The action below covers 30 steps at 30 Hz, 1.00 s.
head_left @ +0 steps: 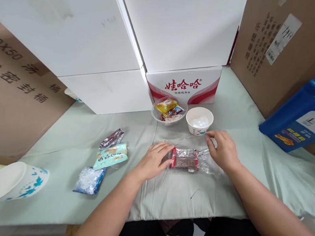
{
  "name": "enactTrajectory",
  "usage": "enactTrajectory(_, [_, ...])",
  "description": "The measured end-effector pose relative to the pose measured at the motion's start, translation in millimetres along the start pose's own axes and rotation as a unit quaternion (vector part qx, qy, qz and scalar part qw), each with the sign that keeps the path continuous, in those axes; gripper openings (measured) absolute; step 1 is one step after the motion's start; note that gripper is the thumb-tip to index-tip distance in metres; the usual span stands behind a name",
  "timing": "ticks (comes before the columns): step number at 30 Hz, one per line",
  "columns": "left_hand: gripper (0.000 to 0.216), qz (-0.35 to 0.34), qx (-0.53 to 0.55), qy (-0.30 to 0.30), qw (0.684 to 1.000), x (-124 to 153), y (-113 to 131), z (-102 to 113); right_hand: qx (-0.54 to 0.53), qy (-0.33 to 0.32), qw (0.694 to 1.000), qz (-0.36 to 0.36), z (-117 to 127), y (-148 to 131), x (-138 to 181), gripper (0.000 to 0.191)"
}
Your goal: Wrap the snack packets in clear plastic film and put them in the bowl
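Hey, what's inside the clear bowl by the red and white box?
The clear bowl holds a few wrapped snacks: a yellow packet on top, smaller ones beside it. Anything beneath them is covered.

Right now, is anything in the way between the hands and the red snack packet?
Only clear plastic: the red snack packet lies inside a clear wrap. The left hand touches its left end, the right hand rests at its right end. Nothing else lies between them.

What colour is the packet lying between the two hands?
The packet is clear plastic with a red left end and brown middle; head view.
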<state>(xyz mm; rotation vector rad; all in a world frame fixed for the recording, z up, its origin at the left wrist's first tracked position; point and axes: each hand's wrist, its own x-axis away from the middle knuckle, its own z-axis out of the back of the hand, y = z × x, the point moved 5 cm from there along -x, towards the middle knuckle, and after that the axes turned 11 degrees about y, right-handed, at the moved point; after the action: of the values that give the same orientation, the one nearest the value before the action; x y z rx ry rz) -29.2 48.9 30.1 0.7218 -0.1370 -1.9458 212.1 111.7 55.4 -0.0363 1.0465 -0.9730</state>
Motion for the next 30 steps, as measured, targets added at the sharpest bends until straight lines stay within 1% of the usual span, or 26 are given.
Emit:
enactTrajectory(1, [0.040, 0.002, -0.017, -0.007, 1.000, 0, -1, -4, -0.021, 0.014, 0.999, 0.025, 3, -6, 0, 0.016])
enactTrajectory(2, [0.043, 0.008, -0.033, -0.006, 0.999, 1, -3, -5, -0.049, 0.011, 0.998, 0.048, 5, -12, 1, 0.015])
enactTrajectory(4, [0.040, 0.020, -0.054, 0.012, 0.998, 0, -3, -1, -0.106, -0.047, 0.990, 0.082, 2, -22, 4, 0.015])
enactTrajectory(6, [0.022, 0.010, -0.051, 0.025, 0.998, -1, 2, 8, -0.123, -0.118, 0.981, 0.087, -4, -25, 8, 0.019])
enactTrajectory(7, [0.015, -0.003, -0.040, 0.019, 0.999, -1, 6, 14, -0.116, -0.144, 0.980, 0.077, -8, -23, 9, 0.021])
enactTrajectory(8, [0.014, -0.019, -0.021, -0.003, 1.000, 0, 11, 18, -0.102, -0.164, 0.979, 0.064, -11, -19, 10, 0.023])
enactTrajectory(9, [0.014, -0.039, 0.008, -0.045, 0.998, 1, 17, 21, -0.085, -0.179, 0.979, 0.052, -15, -15, 11, 0.024])
enactTrajectory(10, [0.011, -0.058, 0.046, -0.102, 0.992, 4, 24, 23, -0.068, -0.191, 0.978, 0.042, -17, -11, 12, 0.025])
enactTrajectory(11, [0.009, -0.074, 0.090, -0.164, 0.979, 8, 31, 24, -0.053, -0.197, 0.978, 0.038, -19, -8, 13, 0.025])
enactTrajectory(12, [0.013, -0.085, 0.137, -0.223, 0.961, 13, 38, 24, -0.040, -0.195, 0.979, 0.040, -20, -6, 13, 0.024])
enactTrajectory(13, [0.018, -0.092, 0.182, -0.268, 0.941, 17, 45, 25, -0.036, -0.182, 0.981, 0.048, -19, -7, 13, 0.023])
enactTrajectory(14, [0.021, -0.095, 0.222, -0.295, 0.924, 19, 51, 26, -0.042, -0.160, 0.984, 0.062, -16, -10, 12, 0.022])
enactTrajectory(15, [0.021, -0.098, 0.257, -0.303, 0.912, 20, 56, 27, -0.060, -0.136, 0.986, 0.081, -13, -15, 11, 0.020])
enactTrajectory(16, [0.018, -0.102, 0.285, -0.296, 0.906, 20, 61, 27, -0.087, -0.117, 0.984, 0.104, -9, -22, 11, 0.019])
enactTrajectory(17, [0.016, -0.107, 0.303, -0.274, 0.906, 18, 64, 27, -0.118, -0.109, 0.979, 0.129, -6, -29, 11, 0.018])
enactTrajectory(18, [0.016, -0.110, 0.305, -0.237, 0.916, 15, 66, 25, -0.145, -0.111, 0.972, 0.151, -4, -36, 12, 0.018])
enactTrajectory(19, [0.018, -0.108, 0.287, -0.183, 0.934, 11, 65, 23, -0.164, -0.122, 0.965, 0.167, -4, -41, 13, 0.019])
enactTrajectory(21, [0.022, -0.091, 0.193, -0.057, 0.975, 4, 57, 16, -0.164, -0.163, 0.957, 0.174, -10, -45, 17, 0.021])
enactTrajectory(22, [0.022, -0.082, 0.133, -0.010, 0.988, 2, 51, 11, -0.152, -0.187, 0.955, 0.170, -16, -44, 20, 0.023])
enactTrajectory(23, [0.024, -0.079, 0.080, 0.013, 0.994, 0, 45, 4, -0.137, -0.212, 0.954, 0.164, -22, -41, 23, 0.026])
enactTrajectory(24, [0.031, -0.078, 0.038, 0.014, 0.996, 0, 39, -4, -0.123, -0.239, 0.951, 0.156, -29, -37, 27, 0.036])
enactTrajectory(27, [0.069, -0.059, -0.023, -0.046, 0.997, 0, 22, -28, -0.102, -0.313, 0.934, 0.140, -48, -24, 39, 0.087])
enactTrajectory(28, [0.074, -0.046, -0.035, -0.057, 0.997, 0, 17, -32, -0.099, -0.332, 0.929, 0.134, -53, -21, 42, 0.099])
enactTrajectory(30, [0.072, -0.021, -0.047, -0.057, 0.997, 0, 12, -33, -0.095, -0.352, 0.924, 0.117, -58, -17, 47, 0.114])
